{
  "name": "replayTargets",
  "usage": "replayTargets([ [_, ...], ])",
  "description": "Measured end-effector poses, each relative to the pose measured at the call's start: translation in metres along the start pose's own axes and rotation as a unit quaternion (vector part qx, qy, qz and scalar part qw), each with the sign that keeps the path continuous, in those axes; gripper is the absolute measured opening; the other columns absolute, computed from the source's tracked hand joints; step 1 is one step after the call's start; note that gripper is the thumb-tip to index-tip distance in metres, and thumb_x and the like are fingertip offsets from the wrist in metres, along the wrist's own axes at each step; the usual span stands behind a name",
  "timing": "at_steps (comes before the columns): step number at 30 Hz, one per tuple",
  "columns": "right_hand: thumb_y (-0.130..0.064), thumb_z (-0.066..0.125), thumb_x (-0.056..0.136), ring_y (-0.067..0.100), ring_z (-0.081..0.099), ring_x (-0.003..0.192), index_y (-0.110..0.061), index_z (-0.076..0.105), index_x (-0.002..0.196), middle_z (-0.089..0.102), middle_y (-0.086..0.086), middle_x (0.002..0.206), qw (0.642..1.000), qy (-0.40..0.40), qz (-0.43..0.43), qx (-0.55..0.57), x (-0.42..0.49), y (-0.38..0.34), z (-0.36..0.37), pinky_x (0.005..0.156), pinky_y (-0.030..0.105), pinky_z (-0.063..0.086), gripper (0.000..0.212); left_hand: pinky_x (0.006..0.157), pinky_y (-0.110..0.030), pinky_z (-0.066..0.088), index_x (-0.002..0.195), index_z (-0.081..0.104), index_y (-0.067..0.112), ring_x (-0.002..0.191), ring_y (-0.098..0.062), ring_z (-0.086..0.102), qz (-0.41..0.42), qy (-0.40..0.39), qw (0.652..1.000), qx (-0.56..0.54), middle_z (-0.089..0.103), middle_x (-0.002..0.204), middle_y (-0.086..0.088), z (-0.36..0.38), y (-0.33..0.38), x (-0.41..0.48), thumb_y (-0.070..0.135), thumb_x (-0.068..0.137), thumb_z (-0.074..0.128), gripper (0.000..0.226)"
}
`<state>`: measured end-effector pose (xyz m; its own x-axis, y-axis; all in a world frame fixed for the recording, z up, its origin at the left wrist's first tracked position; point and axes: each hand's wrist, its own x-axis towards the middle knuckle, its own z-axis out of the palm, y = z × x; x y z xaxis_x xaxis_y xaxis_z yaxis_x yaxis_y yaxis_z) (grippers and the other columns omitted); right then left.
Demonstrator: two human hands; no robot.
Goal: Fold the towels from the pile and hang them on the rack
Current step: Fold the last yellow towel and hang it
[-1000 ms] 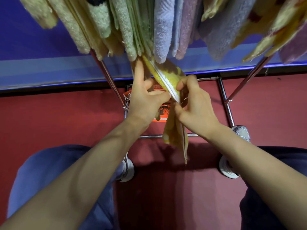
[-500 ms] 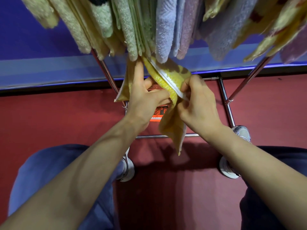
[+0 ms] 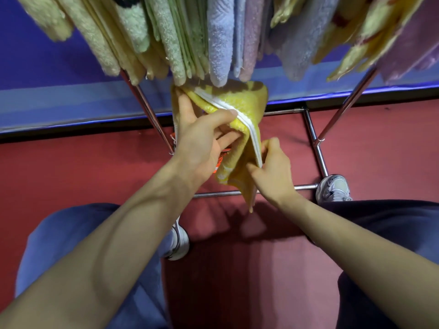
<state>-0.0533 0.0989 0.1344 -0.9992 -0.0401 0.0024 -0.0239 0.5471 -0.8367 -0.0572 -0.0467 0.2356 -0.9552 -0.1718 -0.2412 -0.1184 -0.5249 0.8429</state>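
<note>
Your yellow towel (image 3: 244,103) is bunched just under the row of hanging towels (image 3: 218,43) on the rack (image 3: 313,138), between the rack's two slanted chrome legs. Its white border runs down the middle of the bundle, and its loose tail hangs across the rack's low front bar.

Your left hand (image 3: 202,141) grips the towel from the side toward the rack's left leg. The thumb lies across the white border, the forefinger points up along the cloth toward the hanging towels, and the other fingers are curled into the fold.

Your right hand (image 3: 273,169) is lower, nearer the rack's front bar. It pinches the lower end of the white border between thumb and curled fingers. The two hands are close but do not touch, and the towel runs between them.

An orange label (image 3: 219,162) shows inside the rack's base, partly hidden by your left hand. Your right shoe (image 3: 333,188) is against the rack's front right corner. Your left shoe (image 3: 180,241) is on the red floor (image 3: 71,174), on your side of the front bar.
</note>
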Motion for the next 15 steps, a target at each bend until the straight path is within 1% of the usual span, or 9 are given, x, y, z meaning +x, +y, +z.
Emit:
replayTargets([
  [2, -0.007, 0.067, 0.075, 0.029, 0.055, 0.072, -0.013, 0.042, 0.091, 0.06, 0.003, 0.077, 0.999, -0.035, 0.009, -0.007, -0.008, 0.015, 0.003, 0.064, 0.034, 0.034, 0.03, 0.073, -0.037, 0.058, 0.137, 0.038, 0.022, 0.077, -0.021, 0.068, -0.023, 0.018, 0.999, -0.046, 0.065, 0.089, -0.006, 0.002, 0.004, -0.002, -0.013, 0.084, 0.059, 0.067],
  [3, -0.007, 0.067, 0.076, 0.03, 0.053, 0.07, -0.013, 0.043, 0.091, 0.059, 0.002, 0.073, 0.999, -0.04, 0.02, -0.011, -0.014, 0.019, 0.003, 0.063, 0.033, 0.03, 0.029, 0.071, -0.035, 0.058, 0.133, 0.04, 0.024, 0.074, -0.019, 0.07, -0.03, 0.027, 0.997, -0.065, 0.067, 0.085, -0.004, 0.004, 0.008, -0.004, -0.013, 0.085, 0.058, 0.063],
  [6, -0.006, 0.068, 0.078, 0.026, 0.051, 0.068, -0.011, 0.05, 0.089, 0.06, 0.001, 0.07, 0.996, 0.011, 0.086, 0.018, -0.03, 0.033, 0.009, 0.061, 0.03, 0.029, 0.022, 0.063, -0.03, 0.058, 0.12, 0.044, 0.024, 0.068, -0.017, 0.071, -0.055, 0.061, 0.988, -0.133, 0.068, 0.08, -0.004, 0.006, 0.018, -0.009, -0.011, 0.087, 0.057, 0.049],
  [8, -0.004, 0.068, 0.078, 0.018, 0.053, 0.066, -0.01, 0.055, 0.085, 0.063, -0.002, 0.07, 0.987, 0.045, 0.131, 0.084, -0.042, 0.035, 0.009, 0.058, 0.025, 0.035, 0.015, 0.06, -0.028, 0.058, 0.115, 0.052, 0.014, 0.067, -0.017, 0.072, -0.08, 0.077, 0.978, -0.174, 0.069, 0.078, -0.006, 0.01, 0.026, -0.018, -0.008, 0.088, 0.057, 0.035],
  [9, -0.004, 0.067, 0.078, 0.013, 0.051, 0.064, -0.011, 0.057, 0.081, 0.06, -0.007, 0.066, 0.979, 0.053, 0.152, 0.126, -0.046, 0.034, 0.007, 0.058, 0.021, 0.037, 0.013, 0.059, -0.027, 0.058, 0.106, 0.057, 0.009, 0.067, -0.017, 0.071, -0.091, 0.086, 0.975, -0.184, 0.069, 0.077, -0.007, 0.013, 0.029, -0.023, -0.007, 0.089, 0.057, 0.024],
  [10, -0.003, 0.068, 0.079, 0.009, 0.049, 0.063, -0.012, 0.058, 0.077, 0.057, -0.011, 0.062, 0.966, 0.06, 0.176, 0.179, -0.05, 0.031, 0.004, 0.06, 0.02, 0.038, 0.014, 0.057, -0.026, 0.058, 0.096, 0.061, 0.007, 0.068, -0.016, 0.069, -0.101, 0.093, 0.972, -0.188, 0.068, 0.077, -0.007, 0.016, 0.033, -0.029, -0.006, 0.09, 0.056, 0.015],
  [11, -0.003, 0.068, 0.08, 0.008, 0.048, 0.064, -0.014, 0.058, 0.076, 0.055, -0.01, 0.061, 0.945, 0.063, 0.206, 0.248, -0.052, 0.029, 0.001, 0.065, 0.021, 0.04, 0.015, 0.056, -0.025, 0.058, 0.088, 0.062, 0.006, 0.068, -0.016, 0.067, -0.109, 0.099, 0.97, -0.195, 0.067, 0.075, -0.007, 0.018, 0.036, -0.034, -0.006, 0.091, 0.056, 0.014],
  [13, -0.006, 0.069, 0.082, 0.013, 0.052, 0.075, -0.017, 0.062, 0.087, 0.058, -0.001, 0.074, 0.875, 0.045, 0.274, 0.397, -0.058, 0.026, -0.005, 0.074, 0.032, 0.045, 0.013, 0.056, -0.025, 0.058, 0.084, 0.063, 0.004, 0.072, -0.017, 0.066, -0.121, 0.107, 0.964, -0.213, 0.068, 0.07, -0.008, 0.022, 0.042, -0.043, -0.006, 0.091, 0.057, 0.013],
  [15, -0.014, 0.067, 0.086, 0.018, 0.056, 0.087, -0.023, 0.064, 0.096, 0.062, 0.001, 0.086, 0.81, 0.001, 0.318, 0.493, -0.067, 0.025, -0.007, 0.081, 0.037, 0.045, 0.014, 0.055, -0.026, 0.059, 0.086, 0.063, 0.002, 0.079, -0.019, 0.066, -0.131, 0.118, 0.956, -0.236, 0.067, 0.072, -0.011, 0.023, 0.046, -0.051, -0.005, 0.09, 0.059, 0.009],
])
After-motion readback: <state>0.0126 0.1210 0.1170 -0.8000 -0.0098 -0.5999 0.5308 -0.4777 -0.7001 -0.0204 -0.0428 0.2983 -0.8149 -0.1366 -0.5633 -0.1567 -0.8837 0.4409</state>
